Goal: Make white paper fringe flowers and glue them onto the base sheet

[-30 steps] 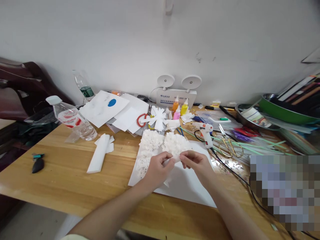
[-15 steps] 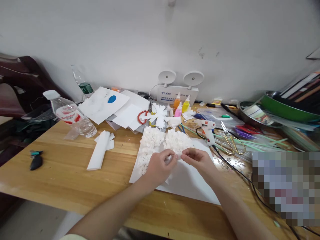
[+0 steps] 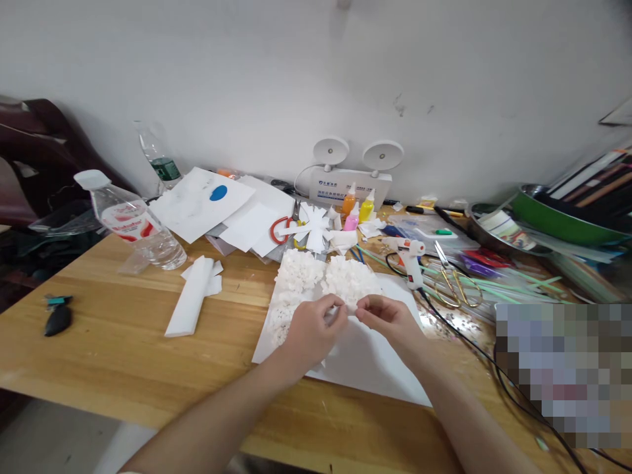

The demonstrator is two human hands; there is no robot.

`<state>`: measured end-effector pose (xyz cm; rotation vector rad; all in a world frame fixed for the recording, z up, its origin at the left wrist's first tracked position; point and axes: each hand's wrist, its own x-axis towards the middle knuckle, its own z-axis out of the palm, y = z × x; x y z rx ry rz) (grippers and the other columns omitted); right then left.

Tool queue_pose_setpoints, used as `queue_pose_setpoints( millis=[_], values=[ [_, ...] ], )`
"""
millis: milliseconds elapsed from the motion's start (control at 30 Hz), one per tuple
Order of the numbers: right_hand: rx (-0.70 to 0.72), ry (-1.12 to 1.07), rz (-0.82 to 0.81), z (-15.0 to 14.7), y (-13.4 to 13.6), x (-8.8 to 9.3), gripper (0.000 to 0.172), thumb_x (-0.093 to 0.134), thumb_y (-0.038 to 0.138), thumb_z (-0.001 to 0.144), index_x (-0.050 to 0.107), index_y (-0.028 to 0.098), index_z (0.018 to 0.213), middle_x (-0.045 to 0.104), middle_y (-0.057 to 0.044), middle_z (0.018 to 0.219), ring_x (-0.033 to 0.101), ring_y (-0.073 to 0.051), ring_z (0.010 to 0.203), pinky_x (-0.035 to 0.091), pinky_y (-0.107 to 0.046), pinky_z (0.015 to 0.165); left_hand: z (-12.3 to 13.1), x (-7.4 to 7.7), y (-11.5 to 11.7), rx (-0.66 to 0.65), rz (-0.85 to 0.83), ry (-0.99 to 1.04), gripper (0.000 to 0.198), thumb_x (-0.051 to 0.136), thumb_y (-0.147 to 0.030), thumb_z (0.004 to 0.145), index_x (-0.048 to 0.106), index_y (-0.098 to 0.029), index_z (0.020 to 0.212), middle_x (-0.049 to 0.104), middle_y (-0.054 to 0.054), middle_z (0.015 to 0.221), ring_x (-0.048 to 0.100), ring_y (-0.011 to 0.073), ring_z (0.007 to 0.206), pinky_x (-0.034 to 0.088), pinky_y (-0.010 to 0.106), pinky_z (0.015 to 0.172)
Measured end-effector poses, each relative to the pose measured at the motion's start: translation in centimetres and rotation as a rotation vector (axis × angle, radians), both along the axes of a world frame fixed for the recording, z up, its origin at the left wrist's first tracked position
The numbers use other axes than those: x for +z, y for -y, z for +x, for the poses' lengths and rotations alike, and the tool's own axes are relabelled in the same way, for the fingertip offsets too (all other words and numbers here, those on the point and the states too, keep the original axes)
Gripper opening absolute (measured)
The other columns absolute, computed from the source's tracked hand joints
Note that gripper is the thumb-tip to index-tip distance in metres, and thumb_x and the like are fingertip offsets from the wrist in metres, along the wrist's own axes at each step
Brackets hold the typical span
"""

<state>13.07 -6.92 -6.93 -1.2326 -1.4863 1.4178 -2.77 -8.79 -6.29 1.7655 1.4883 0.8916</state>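
Note:
Between my two hands is a small piece of white paper, pinched at its ends by the fingertips. My left hand is closed on its left side, thumb and index finger together. My right hand grips the other side the same way. Both hover over a white sheet lying on the table. Just beyond the fingers, clumps of crumpled white paper cover the sheet's upper part. Another clump is partly hidden behind my left hand.
A glue gun and gold-handled scissors lie to the right, with a black cord. Folded white paper and a water bottle are to the left. Small paint bottles stand at the back.
The view has shifted slightly. Both hands keep their pinch on the small paper piece, with only slight finger movement.

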Motion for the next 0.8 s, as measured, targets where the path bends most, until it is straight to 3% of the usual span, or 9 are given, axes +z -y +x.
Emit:
queue_pose_setpoints(
  millis=[167, 367, 800],
  values=[
    [0.028, -0.004, 0.013, -0.61, 0.37, -0.07, 0.020, 0.059, 0.038, 0.072, 0.058, 0.018, 0.071, 0.054, -0.001, 0.068, 0.048, -0.012, 0.061, 0.039, -0.024, 0.057, -0.08, -0.16, -0.09, -0.043, 0.065, -0.029, 0.018, 0.041, -0.024, 0.080, 0.058, -0.019, 0.076, 0.060, -0.001, 0.067, 0.051, 0.0109, 0.060, 0.037, 0.021, 0.058],
    [-0.011, 0.050, 0.073, -0.98, 0.49, -0.02, 0.018, 0.057, 0.036, 0.074, 0.060, 0.018, 0.072, 0.057, -0.001, 0.069, 0.047, -0.012, 0.061, 0.039, -0.024, 0.057, -0.02, -0.02, -0.13, -0.058, 0.089, -0.038, 0.021, 0.038, -0.021, 0.081, 0.058, -0.018, 0.079, 0.061, 0.001, 0.075, 0.053, 0.0124, 0.068, 0.039, 0.022, 0.063],
    [-0.100, 0.253, 0.252, -1.02, 0.88, 0.59, 0.013, 0.055, 0.029, 0.073, 0.058, 0.018, 0.066, 0.056, -0.001, 0.062, 0.046, -0.013, 0.056, 0.038, -0.025, 0.053, -0.01, -0.20, -0.06, -0.118, 0.116, -0.073, 0.023, 0.037, -0.017, 0.080, 0.059, -0.018, 0.081, 0.062, 0.002, 0.076, 0.055, 0.0135, 0.070, 0.040, 0.023, 0.064]
  ],
)
